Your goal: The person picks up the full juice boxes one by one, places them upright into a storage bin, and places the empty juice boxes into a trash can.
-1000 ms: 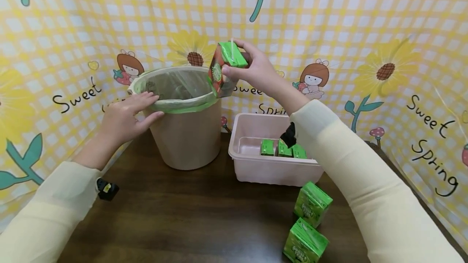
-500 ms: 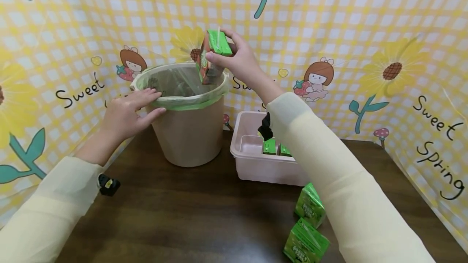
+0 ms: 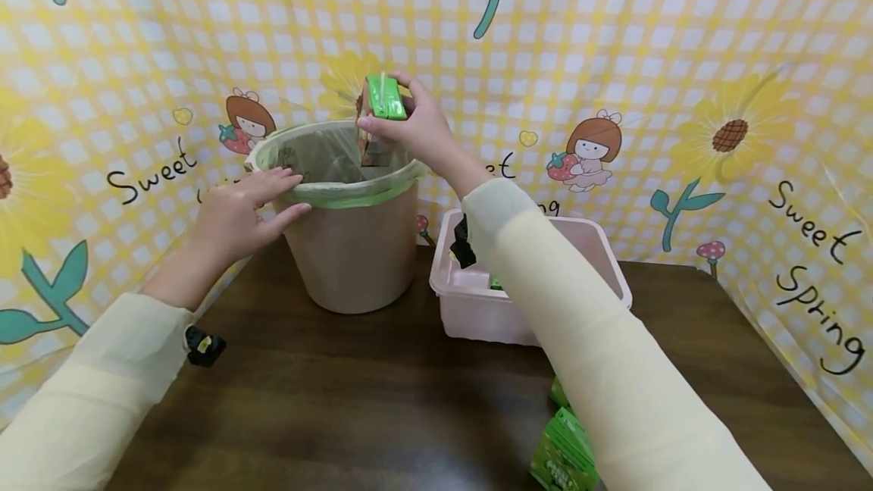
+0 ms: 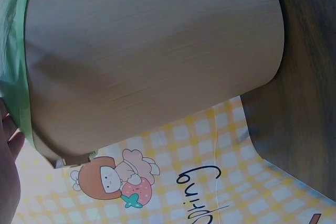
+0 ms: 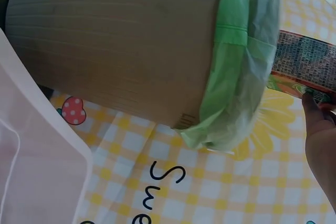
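- So the right hand (image 3: pixel 426 127) has a carton (image 3: pixel 387 101) pinched between thumb and fingers, thumb on the side facing left, fingers wrapped round the far side.
- That carton is up over the right part of the bin's mouth, green top upward, with a pale straw (image 3: pixel 383 84) on the top. Its lower end is around rim height; can't really tell if it dips inside.
- Right wrist view gets the carton's printed side too, reddish orange with small text, too blurry to read.
- Left hand (image 3: pixel 232 218) isn't gripping anything: fingers pretty straight, resting on the bin's near left rim, thumb spread away along the outside.
- Bin (image 3: pixel 355 264) is beige, standing upright on the dark wood surface (image 3: pixel 327 400), with a green liner (image 3: pixel 361 195) folded down over the rim.
- Pink tub (image 3: pixel 470 317) sits just right of the bin, partly behind the right sleeve (image 3: pixel 580 309). Only a scrap of green shows inside.
- Near right on the surface: a green box (image 3: pixel 562 457), and another one (image 3: pixel 557 392) just beyond it, mostly hidden by that sleeve.
- Backdrop is a yellow checked cloth (image 3: pixel 436 6) with flowers and cartoon girls.
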{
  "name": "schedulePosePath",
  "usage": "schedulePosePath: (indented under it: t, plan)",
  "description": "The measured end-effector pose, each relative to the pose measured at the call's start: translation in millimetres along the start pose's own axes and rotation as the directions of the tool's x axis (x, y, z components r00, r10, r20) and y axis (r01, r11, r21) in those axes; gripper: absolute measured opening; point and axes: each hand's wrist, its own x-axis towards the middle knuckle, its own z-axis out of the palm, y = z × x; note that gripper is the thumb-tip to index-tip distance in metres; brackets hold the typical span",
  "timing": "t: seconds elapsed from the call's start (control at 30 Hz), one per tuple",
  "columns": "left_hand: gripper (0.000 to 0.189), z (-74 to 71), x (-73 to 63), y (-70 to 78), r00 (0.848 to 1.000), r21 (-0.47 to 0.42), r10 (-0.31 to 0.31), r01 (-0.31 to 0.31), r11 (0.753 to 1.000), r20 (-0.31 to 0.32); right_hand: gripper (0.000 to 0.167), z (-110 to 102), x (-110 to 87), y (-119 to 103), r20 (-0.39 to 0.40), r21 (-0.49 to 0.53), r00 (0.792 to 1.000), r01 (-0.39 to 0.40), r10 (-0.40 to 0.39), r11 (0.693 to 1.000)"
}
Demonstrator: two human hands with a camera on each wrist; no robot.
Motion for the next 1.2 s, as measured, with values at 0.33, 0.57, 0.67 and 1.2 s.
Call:
schedulePosePath:
  t: [0.33, 0.57, 0.67, 1.2]
  plan:
    - [0.047, 0.0, -0.7, 1.3, 1.0, -0.014, -0.013, 0.013, 1.0, 0.001, 0.083, 8.0, 4.0, 8.8, -0.018, -0.167, 0.999, -0.048, 0.045, 0.985]
    - [0.048, -1.3, -1.1, 2.5, 1.0, -0.008, -0.019, 0.019, 1.0, 0.007, 0.089, 15.0, 3.9, 10.3, 0.002, -0.277, 0.996, -0.089, 0.093, 0.957]
    - [0.047, -1.6, -1.6, 2.3, 1.0, -0.007, -0.02, 0.02, 1.0, 0.01, 0.09, 18.0, 2.6, 8.9, 0.031, -0.331, 0.991, -0.114, 0.131, 0.937]
    - [0.048, -5.7, -0.3, 4.9, 1.0, -0.025, -0.019, 0.019, 1.0, 0.02, 0.098, 33.5, 6.5, 8.8, 0.084, -0.533, 0.961, -0.181, 0.264, 0.827]
